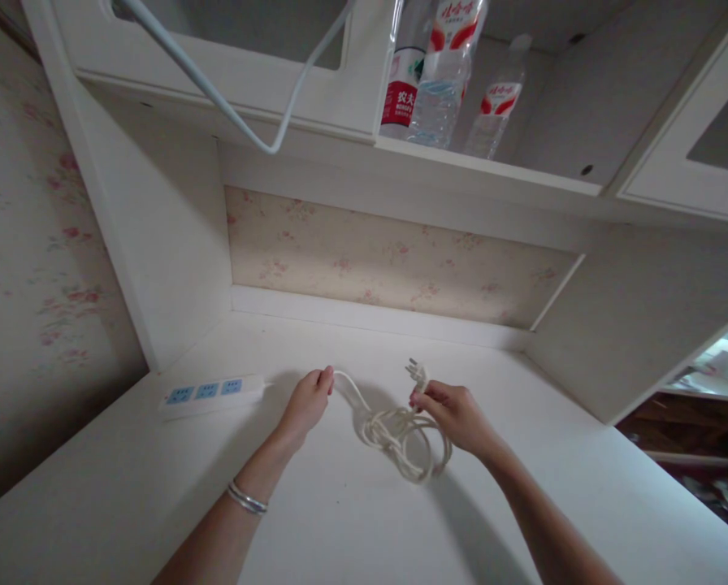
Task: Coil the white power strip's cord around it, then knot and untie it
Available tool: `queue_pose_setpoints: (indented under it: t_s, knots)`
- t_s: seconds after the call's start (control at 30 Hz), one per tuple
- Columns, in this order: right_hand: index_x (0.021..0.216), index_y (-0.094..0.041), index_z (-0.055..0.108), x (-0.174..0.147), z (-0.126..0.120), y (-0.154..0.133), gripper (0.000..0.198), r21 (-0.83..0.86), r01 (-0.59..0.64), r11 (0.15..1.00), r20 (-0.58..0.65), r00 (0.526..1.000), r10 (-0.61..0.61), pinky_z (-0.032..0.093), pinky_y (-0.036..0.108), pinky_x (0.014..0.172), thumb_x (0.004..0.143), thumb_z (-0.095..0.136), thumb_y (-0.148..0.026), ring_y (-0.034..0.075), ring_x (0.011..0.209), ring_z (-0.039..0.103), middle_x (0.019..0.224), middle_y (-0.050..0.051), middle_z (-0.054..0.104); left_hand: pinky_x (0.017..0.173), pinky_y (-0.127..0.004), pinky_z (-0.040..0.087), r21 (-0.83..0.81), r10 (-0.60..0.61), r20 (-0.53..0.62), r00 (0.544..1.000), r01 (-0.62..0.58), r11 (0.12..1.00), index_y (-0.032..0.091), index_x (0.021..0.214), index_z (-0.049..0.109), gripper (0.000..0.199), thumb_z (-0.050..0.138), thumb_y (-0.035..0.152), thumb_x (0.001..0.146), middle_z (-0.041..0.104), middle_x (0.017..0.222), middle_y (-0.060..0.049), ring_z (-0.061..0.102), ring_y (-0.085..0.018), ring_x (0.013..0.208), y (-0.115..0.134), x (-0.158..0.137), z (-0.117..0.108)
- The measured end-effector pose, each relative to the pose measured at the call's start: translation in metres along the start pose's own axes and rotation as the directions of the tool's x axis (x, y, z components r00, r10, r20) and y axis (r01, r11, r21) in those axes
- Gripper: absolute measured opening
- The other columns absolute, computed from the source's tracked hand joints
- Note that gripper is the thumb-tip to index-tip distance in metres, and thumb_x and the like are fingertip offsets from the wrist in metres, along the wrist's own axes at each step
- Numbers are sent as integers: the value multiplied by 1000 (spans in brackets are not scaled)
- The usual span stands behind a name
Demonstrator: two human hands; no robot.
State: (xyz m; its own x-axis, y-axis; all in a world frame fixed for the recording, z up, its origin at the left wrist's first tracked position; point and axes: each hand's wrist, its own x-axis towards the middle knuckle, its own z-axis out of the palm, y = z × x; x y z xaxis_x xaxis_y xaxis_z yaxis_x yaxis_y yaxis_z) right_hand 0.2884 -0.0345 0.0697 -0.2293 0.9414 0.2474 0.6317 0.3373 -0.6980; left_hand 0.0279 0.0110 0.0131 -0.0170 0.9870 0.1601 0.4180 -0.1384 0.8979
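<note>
A white power strip (pixel 214 396) with blue sockets lies on the white desktop at the left. Its cord runs right into my left hand (pixel 308 398), which is closed around it. From there the cord (pixel 422 467) goes on to a loosely coiled, tangled bundle in the middle. My right hand (pixel 452 409) pinches the white plug (pixel 419 374) at the cord's end, its metal prongs pointing up and to the left. Coils hang or rest just below the right fingers; whether they touch the desktop everywhere I cannot tell.
Above is a white cabinet with an open shelf (pixel 491 169) holding several plastic bottles (pixel 440 101). A pale cable (pixel 230 114) dangles from the upper left, in front of the cabinet door. White side panels (pixel 157 219) and a floral-papered back wall (pixel 394 256) enclose the desktop (pixel 340 528).
</note>
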Motion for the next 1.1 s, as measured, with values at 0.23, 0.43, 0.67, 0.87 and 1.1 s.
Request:
queue_pose_setpoints:
  t_s: [0.23,0.43,0.67,0.87,1.1]
  knots:
    - [77,-19,66,29,68,-41,26,220,-26,975,9,1000,25,45,22,58,82,54,-41,15,64,64,69,0,68,53,-21,35,-491,95,243,965,38,870,14,92,59,41,42,51,85,61,81,-3,47,-9,56,34,-24,9]
    - [68,-19,67,45,81,-41,31,152,65,986,-208,978,-32,43,24,61,79,57,-46,14,65,57,67,1,61,64,-23,41,-296,281,260,924,-201,934,14,96,60,27,58,35,79,62,83,-3,55,-14,73,26,-30,11]
    - [66,-19,62,44,89,-41,30,159,-7,987,-292,955,54,40,24,55,73,64,-48,14,60,53,64,-1,57,60,-23,39,-93,349,124,929,-339,936,14,92,59,21,46,29,86,62,76,-2,54,-13,65,22,-30,21]
    - [69,-19,53,37,100,-42,32,140,-42,989,-475,874,104,35,22,51,74,63,-49,11,51,46,58,-5,53,69,-25,44,147,397,26,918,-396,906,19,106,53,22,49,23,85,63,83,-2,58,-15,75,23,-34,21]
    - [75,-19,63,31,103,-38,26,31,191,981,-417,894,-161,42,26,69,88,49,-36,15,74,56,76,3,62,82,-32,47,448,583,78,809,-551,704,24,133,40,43,38,17,91,60,91,-6,58,-18,88,18,-36,18]
